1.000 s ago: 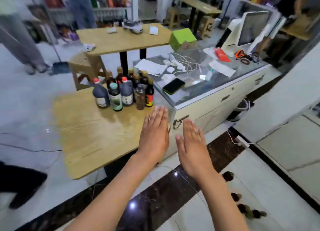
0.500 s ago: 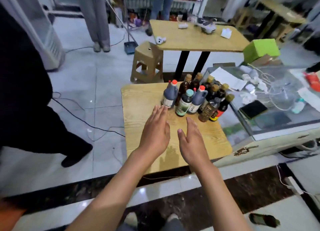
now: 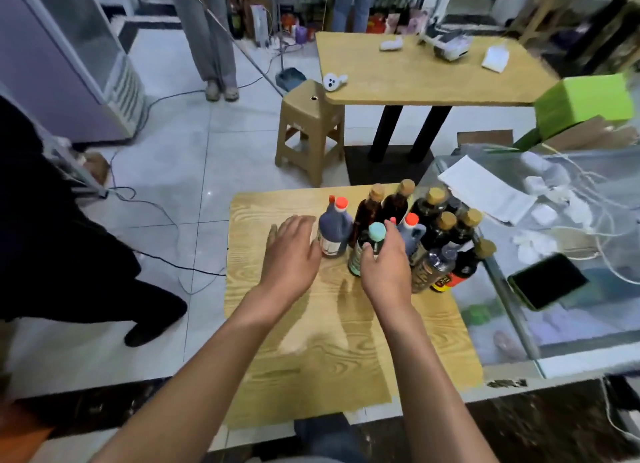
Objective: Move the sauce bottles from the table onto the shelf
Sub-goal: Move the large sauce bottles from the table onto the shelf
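A cluster of sauce bottles (image 3: 408,234) stands upright at the far right corner of a small wooden table (image 3: 294,358), packed close together, most touching their neighbours. At the front of the group stand a dark jug with a red cap (image 3: 334,228), a green-labelled bottle with a teal cap (image 3: 367,247) and a second red-capped jug (image 3: 412,232); behind and to the right are darker bottles with tan caps.

The right hand (image 3: 384,265) reaches over the teal-capped bottle, its fingers curled loosely around the neck and shoulder, thumb on the near side. The grip looks to be forming rather than firm, and whether it has closed fully cannot be told. The left hand (image 3: 292,251) is spread flat and open, holding nothing, just beside the red-capped jug on its left, likely lining up to take that one so both hands carry a bottle at once.

All the bottles appear to be on the table, so the task looks barely begun. No clear target shelf is visible nearby; shelving shows only blurred in the far background.

A glass counter (image 3: 519,324) with a phone (image 3: 549,280), papers and cables touches the table's right side. Beyond stand a plastic stool (image 3: 308,133) and a second table (image 3: 433,71); other people's legs are visible around the room.
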`<state>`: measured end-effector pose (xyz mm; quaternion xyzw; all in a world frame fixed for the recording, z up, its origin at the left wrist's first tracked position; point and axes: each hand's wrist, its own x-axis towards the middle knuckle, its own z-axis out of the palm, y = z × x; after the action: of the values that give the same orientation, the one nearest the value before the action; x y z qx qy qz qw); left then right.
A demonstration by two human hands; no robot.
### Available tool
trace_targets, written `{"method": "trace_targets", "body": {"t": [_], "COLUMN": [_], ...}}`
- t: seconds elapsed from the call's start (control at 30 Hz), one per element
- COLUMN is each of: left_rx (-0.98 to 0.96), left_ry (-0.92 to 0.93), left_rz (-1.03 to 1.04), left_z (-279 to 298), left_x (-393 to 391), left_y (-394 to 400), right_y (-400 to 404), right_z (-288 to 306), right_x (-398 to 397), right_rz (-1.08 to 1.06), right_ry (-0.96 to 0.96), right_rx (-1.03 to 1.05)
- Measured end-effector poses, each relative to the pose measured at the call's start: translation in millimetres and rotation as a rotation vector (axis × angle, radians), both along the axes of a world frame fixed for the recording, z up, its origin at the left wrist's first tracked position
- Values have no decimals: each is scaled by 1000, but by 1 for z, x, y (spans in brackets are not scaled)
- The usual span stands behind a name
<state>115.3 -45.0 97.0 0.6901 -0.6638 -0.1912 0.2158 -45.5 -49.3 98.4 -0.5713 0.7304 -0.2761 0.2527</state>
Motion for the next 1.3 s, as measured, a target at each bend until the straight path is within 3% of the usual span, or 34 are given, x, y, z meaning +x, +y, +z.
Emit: {"method": "trace_targets", "body": {"t": [0.23,0.37,0.57,0.83,0.97,1.13,1.3], "left_rx": [218,392,397,300,181,99,29], "left_ry": [149,421,613,550,481,314,313], "left_rz": [102,151,188,207,271,151,104], "left_z": [-35,-52,-86,-100,-100,-99,-95], "left_x": [-16,-26,-29,-40,-50,-55,-50], "left_y": [-100,-139,-156,-155,-144,-131,-101], "right_y": [-66,-74,-80,-81,-70,-64,-58], "right_z": [-34,-53,-74,-85,-87,-93,-93], "right_x": [-22,-16,-20,-41,-41,-36,-43], "right_rz": [-45,-33,-50,79,41,-66,-64], "right_ry": [33,-14,-14,-47,-164,-183,-314], "right_rx": [139,192,152,100,112,88,62]}}
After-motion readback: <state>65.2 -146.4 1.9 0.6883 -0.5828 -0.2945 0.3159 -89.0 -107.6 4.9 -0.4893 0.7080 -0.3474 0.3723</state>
